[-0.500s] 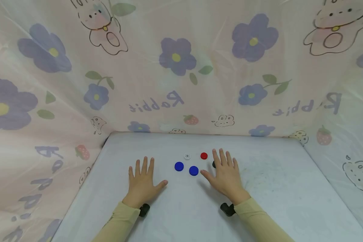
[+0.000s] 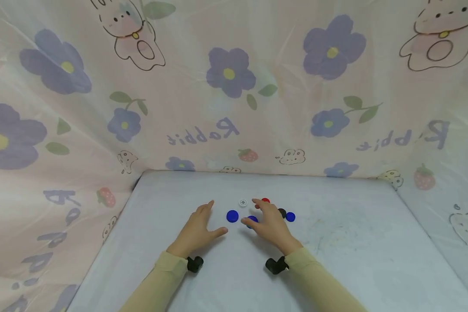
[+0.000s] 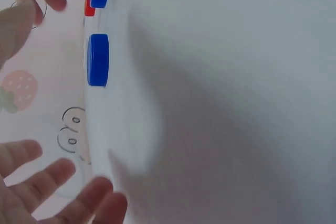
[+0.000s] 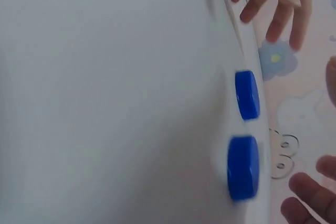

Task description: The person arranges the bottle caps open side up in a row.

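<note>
My left hand hovers over the table left of the discs, thumb apart from the fingers, holding nothing. My right hand is held above the group of cap-like round discs, its fingers loosely bent. Below its thumb lies a blue disc, partly hidden. Between the hands is another blue disc, which stands out as a thick round piece in the left wrist view. A white disc with a centre mark lies behind. Beyond the right fingers sits a red disc, partly covered.
To the right of the right hand, a black disc lies beside a smaller blue disc. The white tabletop ends at a patterned curtain at the back and sides. Both wrists carry a small black camera.
Both hands have turned from flat and palm-down to more sideways, with fingers bending, and have moved inward. The right hand's shift left uncovers the small blue disc.
</note>
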A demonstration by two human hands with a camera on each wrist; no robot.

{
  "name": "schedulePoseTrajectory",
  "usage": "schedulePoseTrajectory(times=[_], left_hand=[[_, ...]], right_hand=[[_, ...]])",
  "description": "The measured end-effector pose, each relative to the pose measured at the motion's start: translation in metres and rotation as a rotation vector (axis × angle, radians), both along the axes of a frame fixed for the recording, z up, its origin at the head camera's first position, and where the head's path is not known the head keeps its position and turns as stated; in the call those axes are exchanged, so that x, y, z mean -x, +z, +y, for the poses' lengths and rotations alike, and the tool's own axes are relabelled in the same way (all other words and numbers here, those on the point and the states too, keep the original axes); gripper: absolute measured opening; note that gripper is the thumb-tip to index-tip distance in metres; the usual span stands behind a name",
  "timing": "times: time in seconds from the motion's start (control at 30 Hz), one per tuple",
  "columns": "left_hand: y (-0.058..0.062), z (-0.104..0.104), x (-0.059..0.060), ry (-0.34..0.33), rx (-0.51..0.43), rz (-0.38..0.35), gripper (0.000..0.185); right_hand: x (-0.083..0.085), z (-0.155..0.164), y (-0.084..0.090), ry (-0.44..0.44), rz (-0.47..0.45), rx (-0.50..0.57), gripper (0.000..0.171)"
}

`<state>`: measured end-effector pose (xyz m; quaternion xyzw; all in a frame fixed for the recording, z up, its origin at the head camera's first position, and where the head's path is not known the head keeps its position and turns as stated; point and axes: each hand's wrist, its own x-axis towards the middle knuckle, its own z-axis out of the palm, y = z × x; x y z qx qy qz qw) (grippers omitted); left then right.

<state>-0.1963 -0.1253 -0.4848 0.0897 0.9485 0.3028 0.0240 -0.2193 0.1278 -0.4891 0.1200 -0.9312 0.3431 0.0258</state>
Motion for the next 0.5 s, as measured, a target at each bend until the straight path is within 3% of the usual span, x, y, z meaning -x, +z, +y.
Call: schedulePoseTrajectory(times=[0.2, 0.33, 0.5], left_hand=[[-0.007, 0.009, 0.018, -0.062, -0.116, -0.108, 0.093], [-0.013, 0.013, 0.029, -0.085, -0.180, -0.161, 0.085], [-0.021, 0.017, 0.037, -0.107, -0.157, -0.175, 0.075]], right_hand=[[0.009, -0.015, -0.010, 0.049, -0.065, 0.079, 0.073], [0.015, -0.020, -0.019, 0.066, -0.077, 0.077, 0.069], [0.021, -0.027, -0.027, 0.069, -0.064, 0.026, 0.057]])
